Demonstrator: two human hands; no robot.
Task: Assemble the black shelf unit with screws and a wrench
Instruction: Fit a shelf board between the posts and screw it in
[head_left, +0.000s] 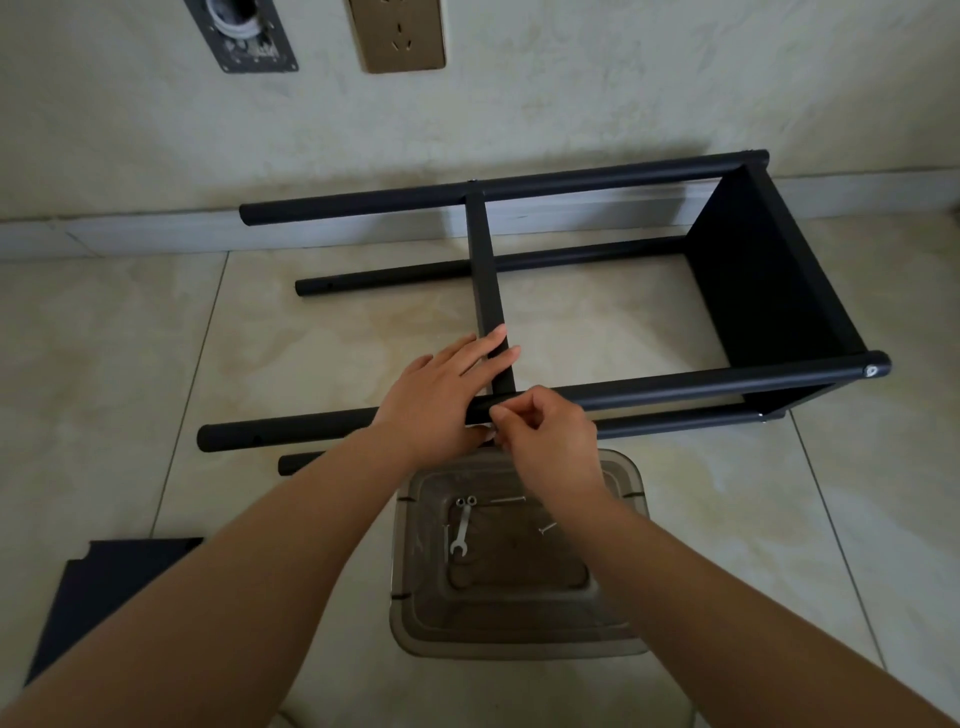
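Note:
The black shelf unit (769, 291) lies on its side on the tiled floor, its several round legs pointing left. A middle shelf panel (483, 260) spans from the far upper leg to the near upper leg (701, 382). My left hand (441, 395) lies flat with straight fingers on that panel where it meets the near leg. My right hand (545, 431) is curled at the same joint, fingertips pinching something small against the leg; the thing itself is hidden. A small silver wrench (461, 530) and a few screws (509, 500) lie in a clear plastic bin (519, 639) below my hands.
Another black shelf panel (104, 587) lies flat on the floor at lower left, partly under my left forearm. The wall with a baseboard (130, 234) runs behind the unit, carrying a socket plate (397, 31) and a metal fitting (241, 31).

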